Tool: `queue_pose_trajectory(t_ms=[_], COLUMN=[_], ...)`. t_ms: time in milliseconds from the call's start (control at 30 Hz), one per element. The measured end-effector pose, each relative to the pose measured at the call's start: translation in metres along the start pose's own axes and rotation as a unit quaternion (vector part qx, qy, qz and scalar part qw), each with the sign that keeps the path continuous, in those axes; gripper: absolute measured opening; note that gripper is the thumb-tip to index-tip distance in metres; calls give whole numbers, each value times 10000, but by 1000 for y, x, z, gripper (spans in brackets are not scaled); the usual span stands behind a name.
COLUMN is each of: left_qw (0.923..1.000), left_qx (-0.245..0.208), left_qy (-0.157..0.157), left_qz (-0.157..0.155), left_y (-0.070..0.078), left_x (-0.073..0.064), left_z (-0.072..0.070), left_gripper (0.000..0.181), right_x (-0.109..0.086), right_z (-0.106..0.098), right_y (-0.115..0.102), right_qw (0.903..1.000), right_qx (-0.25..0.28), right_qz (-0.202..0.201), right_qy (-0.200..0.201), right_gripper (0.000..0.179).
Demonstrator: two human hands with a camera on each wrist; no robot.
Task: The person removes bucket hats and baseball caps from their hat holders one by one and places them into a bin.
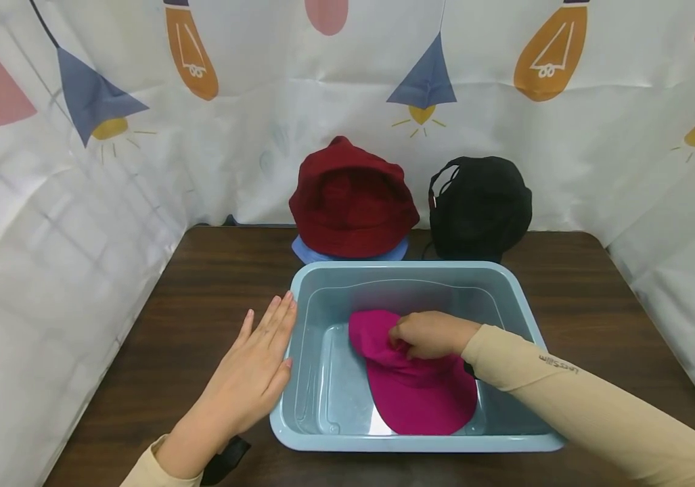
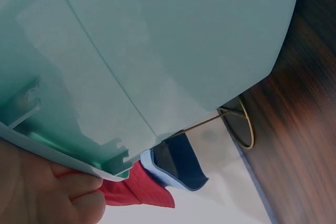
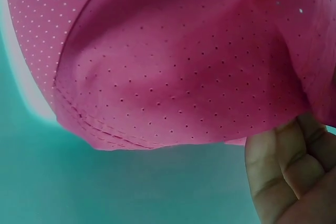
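Note:
A magenta baseball cap point(image 1: 423, 402) with small perforations lies in a light blue plastic tub point(image 1: 414, 444), its brim toward the near wall. My right hand point(image 1: 435, 335) reaches into the tub and pinches the cap's crown with curled fingers. In the right wrist view, the right hand's fingers point(image 3: 294, 166) are at the edge of the cap's fabric point(image 3: 178, 77). My left hand point(image 1: 252, 372) is at the tub's left side, fingers straight and fingertips right at the rim. The left wrist view shows that hand point(image 2: 47, 192) under the rim, beside the tub's outer wall point(image 2: 178, 40).
Behind the tub, a dark red bucket hat point(image 1: 353, 196) sits above a blue hat brim point(image 1: 350, 256). To its right is a black cap point(image 1: 481, 206). Everything stands on a dark wooden table point(image 1: 201, 284), with patterned white cloth point(image 1: 250, 155) around it.

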State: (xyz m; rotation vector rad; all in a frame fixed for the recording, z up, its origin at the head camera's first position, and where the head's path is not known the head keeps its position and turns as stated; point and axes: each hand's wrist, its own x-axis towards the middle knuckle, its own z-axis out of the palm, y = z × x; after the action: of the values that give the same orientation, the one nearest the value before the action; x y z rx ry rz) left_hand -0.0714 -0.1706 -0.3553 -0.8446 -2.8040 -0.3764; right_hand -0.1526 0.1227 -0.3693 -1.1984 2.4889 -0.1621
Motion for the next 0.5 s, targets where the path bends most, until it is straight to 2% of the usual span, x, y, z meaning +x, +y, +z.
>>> queue_pose_trajectory(t_ms=[200, 500], left_qw=[10000, 9999], left_qx=[-33, -8], left_qy=[-86, -119], left_qz=[-36, -79], left_y=[1, 1], left_x=[-1, -1], left_z=[-1, 0], left_gripper=[66, 66], right_x=[2, 0], right_z=[3, -1], right_y=[0, 1], right_qw=[9999, 9998], right_qx=[-67, -37], right_qz=[116, 102], right_qy=[-36, 141], right_gripper=[23, 23])
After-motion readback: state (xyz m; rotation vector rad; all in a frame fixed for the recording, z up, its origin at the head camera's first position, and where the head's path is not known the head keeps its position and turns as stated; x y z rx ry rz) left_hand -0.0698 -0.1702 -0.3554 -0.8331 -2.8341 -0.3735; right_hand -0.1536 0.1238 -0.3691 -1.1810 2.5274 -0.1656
